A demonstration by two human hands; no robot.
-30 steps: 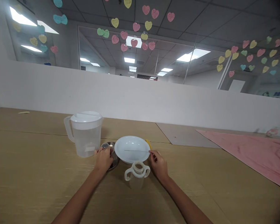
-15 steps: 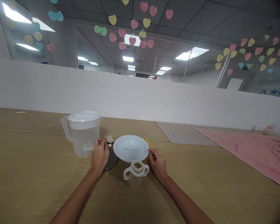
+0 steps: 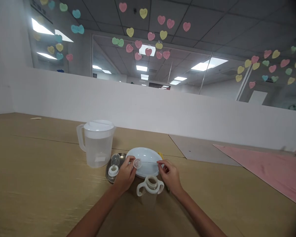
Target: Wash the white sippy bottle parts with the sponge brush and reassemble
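My left hand [image 3: 125, 174] pinches a small translucent round piece [image 3: 137, 163], perhaps a bottle nipple, over the left side of a white bowl [image 3: 148, 153]. Between the fingertips of my right hand [image 3: 171, 174] is a thin straight rod [image 3: 149, 162], reaching leftward across the bowl towards the round piece. Whether the two touch I cannot tell. In front of the bowl stands an uncapped clear baby bottle [image 3: 150, 191] with two white handles. Left of my left hand, a metal tray [image 3: 109, 176] carries a white collar ring [image 3: 113, 171] and a clear dome cap [image 3: 115, 159].
A clear lidded pitcher [image 3: 99, 144] of water stands behind the tray at the left. Something yellow [image 3: 160, 154] shows behind the bowl's right edge. On the right lies a pink cloth [image 3: 266, 168], partly over a grey mat [image 3: 199, 149]. A white wall [image 3: 150, 108] closes off the back.
My left hand has moved right, from above the tray to the bowl, bringing the round piece close to the rod. The tray's ring and cap now show. The view has shifted slightly left.
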